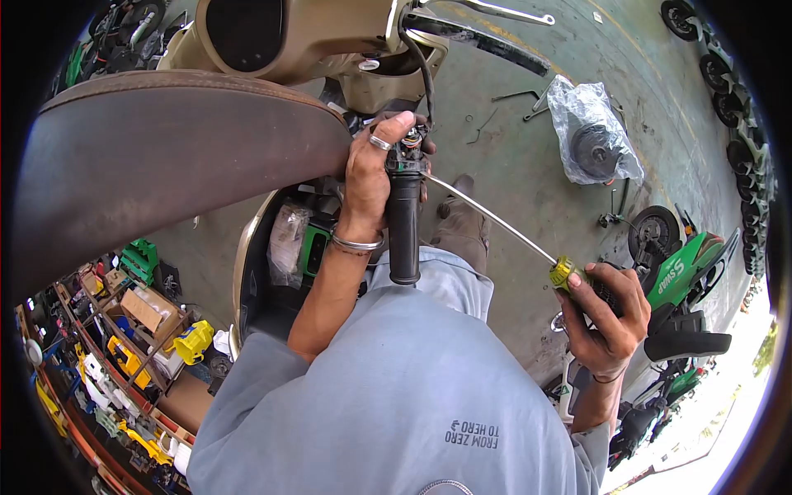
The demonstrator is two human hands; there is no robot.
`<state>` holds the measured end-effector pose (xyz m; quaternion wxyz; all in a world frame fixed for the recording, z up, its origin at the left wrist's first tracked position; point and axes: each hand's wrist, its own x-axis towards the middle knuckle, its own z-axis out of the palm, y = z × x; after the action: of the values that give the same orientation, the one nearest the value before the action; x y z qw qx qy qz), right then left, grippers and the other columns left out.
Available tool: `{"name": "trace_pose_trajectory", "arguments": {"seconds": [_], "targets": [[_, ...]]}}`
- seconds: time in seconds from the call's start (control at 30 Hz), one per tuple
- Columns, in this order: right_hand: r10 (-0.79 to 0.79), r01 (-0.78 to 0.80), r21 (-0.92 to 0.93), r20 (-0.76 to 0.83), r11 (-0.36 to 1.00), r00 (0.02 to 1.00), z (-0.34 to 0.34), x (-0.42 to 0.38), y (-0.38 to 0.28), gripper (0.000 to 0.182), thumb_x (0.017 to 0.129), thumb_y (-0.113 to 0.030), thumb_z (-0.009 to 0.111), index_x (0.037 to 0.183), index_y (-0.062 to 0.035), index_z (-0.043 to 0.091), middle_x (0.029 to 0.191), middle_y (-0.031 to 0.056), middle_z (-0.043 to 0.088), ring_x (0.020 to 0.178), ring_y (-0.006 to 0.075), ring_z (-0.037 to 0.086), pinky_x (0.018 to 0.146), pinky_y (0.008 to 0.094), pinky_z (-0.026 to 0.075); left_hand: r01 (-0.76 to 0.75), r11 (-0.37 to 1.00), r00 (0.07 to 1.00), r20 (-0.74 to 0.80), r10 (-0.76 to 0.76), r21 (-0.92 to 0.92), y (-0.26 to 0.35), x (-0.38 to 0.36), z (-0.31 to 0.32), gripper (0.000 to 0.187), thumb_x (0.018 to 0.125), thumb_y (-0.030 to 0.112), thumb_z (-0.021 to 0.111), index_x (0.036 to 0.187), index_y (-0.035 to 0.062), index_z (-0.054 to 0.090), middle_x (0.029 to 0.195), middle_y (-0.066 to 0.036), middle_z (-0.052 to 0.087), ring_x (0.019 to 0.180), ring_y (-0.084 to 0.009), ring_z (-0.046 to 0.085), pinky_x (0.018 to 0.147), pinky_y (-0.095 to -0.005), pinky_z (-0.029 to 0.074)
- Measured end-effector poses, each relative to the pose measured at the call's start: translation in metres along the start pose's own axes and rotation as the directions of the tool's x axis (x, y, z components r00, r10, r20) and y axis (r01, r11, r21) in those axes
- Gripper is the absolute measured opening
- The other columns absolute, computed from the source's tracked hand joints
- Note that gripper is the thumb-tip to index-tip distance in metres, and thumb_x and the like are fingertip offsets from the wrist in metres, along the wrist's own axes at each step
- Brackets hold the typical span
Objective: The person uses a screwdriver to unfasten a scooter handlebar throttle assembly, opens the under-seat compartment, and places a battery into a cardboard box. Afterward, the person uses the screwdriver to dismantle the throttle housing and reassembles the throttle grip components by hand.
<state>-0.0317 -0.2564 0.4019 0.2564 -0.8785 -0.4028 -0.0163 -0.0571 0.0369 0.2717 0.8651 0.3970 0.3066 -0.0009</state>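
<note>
My left hand [375, 169], with a ring and a metal bracelet, is closed around the switch housing [404, 163] of a handlebar grip. Its thumb lies on top and fingertips show on the far side. Coloured wires are visible inside the housing. The black rubber grip [404, 231] points down toward my body. My right hand [609, 318] is wrapped around the yellow and black handle of a screwdriver [495, 218]. The long shaft slants up to the left, with its tip at the housing's right side beside my left fingertips. Whether the tip sits in a screw cannot be told.
A brown seat [190, 157] juts in from the left, beside beige scooter bodywork [305, 37]. A plastic-wrapped black round part [596, 147] and loose tools lie on the floor. A green motorbike [681, 268] stands right; parts shelves [157, 396] stand lower left.
</note>
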Motion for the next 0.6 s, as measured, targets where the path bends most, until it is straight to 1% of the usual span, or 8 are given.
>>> {"name": "trace_pose_trajectory", "arguments": {"seconds": [0.17,0.27,0.3,0.37,0.4,0.5,0.53,0.6], "targets": [[-0.052,0.056,-0.066,0.061,0.996,0.997,-0.01,0.014,-0.011,0.046,0.06,0.003,0.084,0.103,-0.0116,0.077,0.097,0.0109,0.065,0.064,0.0197,0.056,0.051,0.0293,0.043,-0.056,0.998,0.998,-0.02,0.056,0.008,-0.002,0.0,0.001,0.033,0.088,0.033,0.064,0.103,0.0042,0.065,0.078,-0.01,0.064,0.056,-0.015,0.062,0.043,-0.0293,0.053],[-0.029,0.04,-0.13,0.089,0.991,0.996,0.001,-0.007,-0.03,0.05,0.064,0.003,0.084,0.112,-0.012,0.074,0.106,0.0141,0.063,0.064,0.0207,0.057,0.051,0.0294,0.046,-0.091,0.995,0.99,-0.11,0.093,0.028,-0.002,-0.003,0.006,0.031,0.088,0.031,0.063,0.103,0.0036,0.065,0.076,-0.01,0.063,0.055,-0.0149,0.061,0.043,-0.0295,0.053],[-0.054,0.072,-0.172,0.11,0.982,0.993,0.007,-0.018,-0.038,0.051,0.066,0.003,0.083,0.114,-0.0109,0.073,0.108,0.0166,0.062,0.065,0.021,0.058,0.052,0.0293,0.048,-0.092,0.996,0.989,-0.114,0.092,0.006,-0.002,-0.002,0.008,0.03,0.088,0.03,0.063,0.102,0.0033,0.065,0.076,-0.01,0.063,0.055,-0.0149,0.061,0.043,-0.0295,0.053],[-0.086,0.092,-0.197,0.038,0.976,0.996,0.029,-0.035,-0.049,0.048,0.067,0.002,0.082,0.113,-0.006,0.072,0.106,0.0191,0.062,0.063,0.0208,0.058,0.05,0.0282,0.047,-0.087,0.995,0.989,-0.122,0.081,-0.039,-0.002,-0.001,0.009,0.029,0.087,0.028,0.063,0.102,0.0026,0.065,0.076,-0.01,0.063,0.055,-0.0149,0.061,0.043,-0.0296,0.053],[-0.099,0.097,-0.208,0.003,0.973,0.995,0.034,-0.037,-0.051,0.047,0.068,0.002,0.082,0.113,-0.0042,0.072,0.106,0.0201,0.062,0.063,0.0206,0.058,0.048,0.028,0.047,-0.099,0.995,0.988,-0.121,0.096,-0.017,-0.002,0.001,0.008,0.029,0.087,0.027,0.063,0.102,0.0023,0.065,0.076,-0.01,0.063,0.055,-0.0151,0.06,0.043,-0.0296,0.053],[-0.112,0.115,-0.228,0.026,0.967,0.993,0.036,-0.034,-0.054,0.046,0.069,0.001,0.083,0.114,-0.0019,0.071,0.104,0.0217,0.062,0.062,0.0201,0.057,0.046,0.0274,0.046,-0.12,0.992,0.984,-0.129,0.123,0.025,-0.003,0.004,0.008,0.028,0.085,0.025,0.062,0.101,0.0014,0.065,0.077,-0.011,0.063,0.053,-0.0157,0.06,0.043,-0.0299,0.053],[-0.147,0.147,-0.26,0.022,0.954,0.989,0.038,-0.033,-0.056,0.047,0.069,-0.001,0.084,0.114,-0.0015,0.071,0.103,0.0218,0.061,0.063,0.02,0.057,0.047,0.0273,0.046,-0.122,0.992,0.984,-0.127,0.125,0.031,-0.003,0.004,0.008,0.028,0.085,0.025,0.062,0.101,0.0013,0.065,0.077,-0.011,0.063,0.053,-0.0158,0.06,0.043,-0.0299,0.053],[-0.075,0.079,-0.186,0.026,0.979,0.997,0.033,-0.028,-0.056,0.048,0.068,0.0,0.086,0.114,-0.0027,0.071,0.102,0.0201,0.061,0.062,0.02,0.058,0.047,0.0272,0.046,-0.129,0.991,0.984,-0.118,0.133,0.043,-0.003,0.005,0.008,0.028,0.085,0.025,0.062,0.101,0.0011,0.065,0.077,-0.011,0.064,0.052,-0.016,0.06,0.043,-0.0299,0.053]]}}
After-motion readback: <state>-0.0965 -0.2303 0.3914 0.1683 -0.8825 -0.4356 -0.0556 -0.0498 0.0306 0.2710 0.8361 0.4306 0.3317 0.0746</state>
